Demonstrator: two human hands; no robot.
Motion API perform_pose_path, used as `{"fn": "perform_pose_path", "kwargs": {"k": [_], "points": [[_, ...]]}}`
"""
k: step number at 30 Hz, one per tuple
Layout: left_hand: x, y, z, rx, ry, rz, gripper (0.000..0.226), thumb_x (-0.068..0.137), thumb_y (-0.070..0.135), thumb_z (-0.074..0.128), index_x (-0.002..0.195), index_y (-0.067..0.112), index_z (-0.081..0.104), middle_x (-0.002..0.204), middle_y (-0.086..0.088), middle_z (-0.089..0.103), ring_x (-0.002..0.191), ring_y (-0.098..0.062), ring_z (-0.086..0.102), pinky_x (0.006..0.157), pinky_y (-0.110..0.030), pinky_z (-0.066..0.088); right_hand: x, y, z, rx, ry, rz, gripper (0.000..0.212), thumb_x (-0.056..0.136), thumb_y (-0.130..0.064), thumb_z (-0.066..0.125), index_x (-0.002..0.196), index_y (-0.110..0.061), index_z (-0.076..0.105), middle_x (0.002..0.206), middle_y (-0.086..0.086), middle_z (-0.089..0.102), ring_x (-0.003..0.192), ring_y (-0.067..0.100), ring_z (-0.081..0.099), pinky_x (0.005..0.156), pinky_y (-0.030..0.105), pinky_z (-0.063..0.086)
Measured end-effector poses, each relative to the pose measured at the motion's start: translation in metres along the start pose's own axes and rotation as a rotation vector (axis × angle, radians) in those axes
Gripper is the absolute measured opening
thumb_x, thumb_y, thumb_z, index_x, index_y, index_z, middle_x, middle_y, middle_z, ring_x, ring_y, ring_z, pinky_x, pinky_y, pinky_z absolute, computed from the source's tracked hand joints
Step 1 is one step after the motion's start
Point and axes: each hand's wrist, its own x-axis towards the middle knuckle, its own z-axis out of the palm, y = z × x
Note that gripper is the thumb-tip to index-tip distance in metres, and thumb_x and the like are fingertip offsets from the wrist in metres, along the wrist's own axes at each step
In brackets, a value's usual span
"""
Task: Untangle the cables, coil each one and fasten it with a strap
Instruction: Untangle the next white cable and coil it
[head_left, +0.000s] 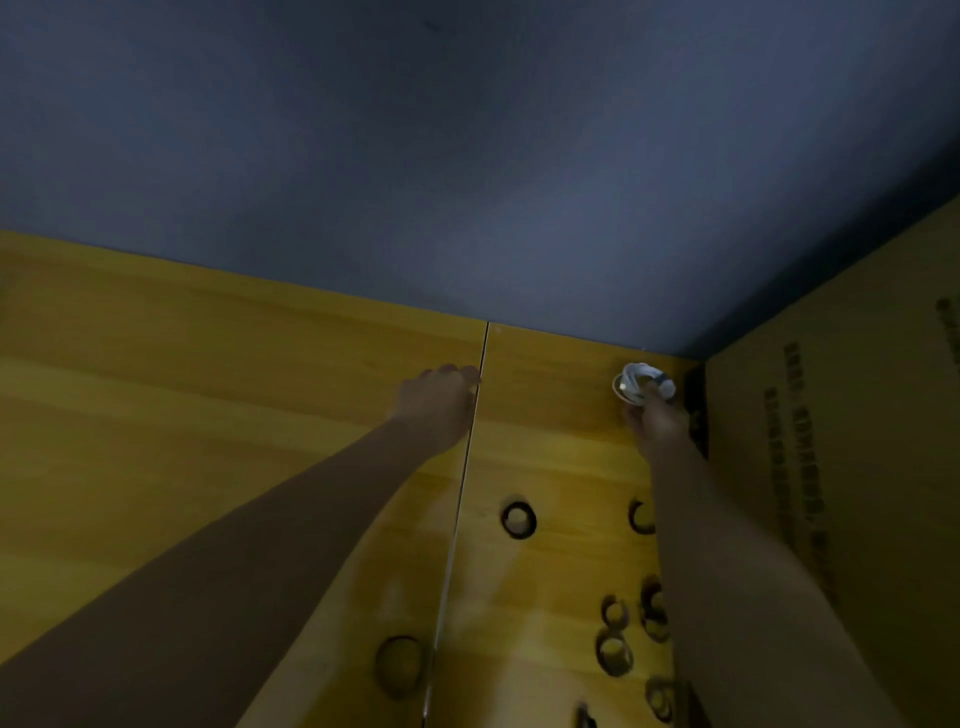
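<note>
Head view: right hand (657, 415) grips white coiled cable (643, 383) at table's (208, 415) far right corner; left hand (441, 395) rests flat, fingers relaxed. Judged: setting down finished coil. Next: release, fetch another cable.

We look down on a yellow wooden table (218, 395) made of two boards that meet at a thin dark seam (470, 441). Behind it rises a plain blue-grey wall (467, 156). At the right stands a brown cardboard panel (857, 441) with blurred dark print. The light is dim throughout.
</note>
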Motion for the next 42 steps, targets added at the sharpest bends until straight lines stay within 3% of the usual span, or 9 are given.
{"fn": "perform_pose_path", "kwargs": {"k": [5,8,11,18,25,29,34,38,42], "points": [[0.002,0.007,0.002,0.081,-0.002,0.016,0.037,0.102,0.011,0.035,0.136,0.015,0.046,0.128,-0.011,0.055,0.109,-0.033,0.057,0.080,-0.042,0.049,0.004,0.018,-0.002,-0.584,0.048,-0.073,0.032,0.095,-0.006,0.048,0.125,0.005,0.044,0.127,0.029,0.048,0.115,0.044,0.049,0.100,0.049,0.040],[-0.005,0.012,0.004,0.113,-0.034,0.001,0.037,0.101,0.010,0.035,0.136,0.015,0.046,0.127,-0.011,0.055,0.108,-0.033,0.057,0.080,-0.042,0.049,-0.012,0.028,-0.004,-0.852,0.116,-0.174,0.038,0.095,-0.009,0.045,0.131,0.002,0.040,0.135,0.025,0.042,0.114,0.041,0.046,0.100,0.046,0.040],[-0.019,0.010,-0.001,0.107,-0.046,-0.009,0.037,0.102,0.011,0.035,0.137,0.014,0.046,0.128,-0.013,0.055,0.107,-0.033,0.058,0.082,-0.043,0.051,-0.050,0.036,-0.001,-0.964,0.142,-0.424,0.041,0.094,-0.008,0.048,0.134,-0.003,0.043,0.136,0.023,0.039,0.119,0.042,0.043,0.093,0.047,0.042],[-0.072,-0.069,-0.027,0.046,0.006,-0.117,0.034,0.104,0.013,0.033,0.134,0.010,0.049,0.116,-0.015,0.060,0.095,-0.033,0.059,0.068,-0.037,0.043,-0.157,0.055,0.079,-1.581,-0.387,-1.007,0.031,0.101,-0.022,0.038,0.125,-0.013,0.055,0.126,0.008,0.053,0.121,0.028,0.044,0.096,0.040,0.041],[-0.181,-0.245,-0.070,0.062,0.027,-0.420,0.029,0.104,0.016,0.032,0.123,0.007,0.052,0.108,-0.014,0.059,0.090,-0.032,0.057,0.068,-0.038,0.042,-0.285,0.087,0.221,-1.680,-0.707,-1.215,0.033,0.102,-0.019,0.038,0.132,-0.014,0.052,0.130,0.007,0.051,0.124,0.028,0.041,0.098,0.040,0.041],[-0.248,-0.363,-0.101,0.150,0.045,-0.573,0.025,0.103,0.015,0.031,0.116,0.007,0.052,0.106,-0.013,0.058,0.093,-0.032,0.057,0.071,-0.040,0.045,-0.362,0.115,0.312,-1.723,-0.758,-1.302,0.032,0.101,-0.016,0.038,0.128,-0.013,0.054,0.126,0.008,0.051,0.120,0.028,0.043,0.095,0.040,0.042],[-0.303,-0.500,-0.137,0.053,0.086,-0.631,0.023,0.103,0.014,0.033,0.113,0.010,0.054,0.097,-0.011,0.058,0.076,-0.028,0.054,0.063,-0.040,0.047,-0.458,0.161,0.425,-1.694,-0.772,-1.251,0.027,0.102,-0.019,0.038,0.120,-0.011,0.058,0.123,0.009,0.052,0.117,0.029,0.045,0.093,0.042,0.045],[-0.334,-0.586,-0.168,-0.045,0.204,-0.624,0.023,0.103,0.018,0.035,0.107,0.011,0.056,0.082,-0.008,0.055,0.069,-0.027,0.052,0.060,-0.039,0.046,-0.528,0.195,0.512,-1.542,-0.799,-1.153,0.026,0.102,-0.023,0.040,0.110,-0.010,0.062,0.110,0.010,0.060,0.096,0.027,0.055,0.077,0.041,0.051],[-0.348,-0.658,-0.190,-0.152,0.238,-0.634,0.024,0.104,0.021,0.032,0.096,0.012,0.053,0.067,-0.005,0.047,0.053,-0.019,0.041,0.048,-0.030,0.033,-0.579,0.220,0.587,-1.411,-0.821,-1.071,0.026,0.101,-0.024,0.045,0.105,-0.007,0.064,0.095,0.012,0.064,0.073,0.026,0.058,0.059,0.036,0.048]]}}
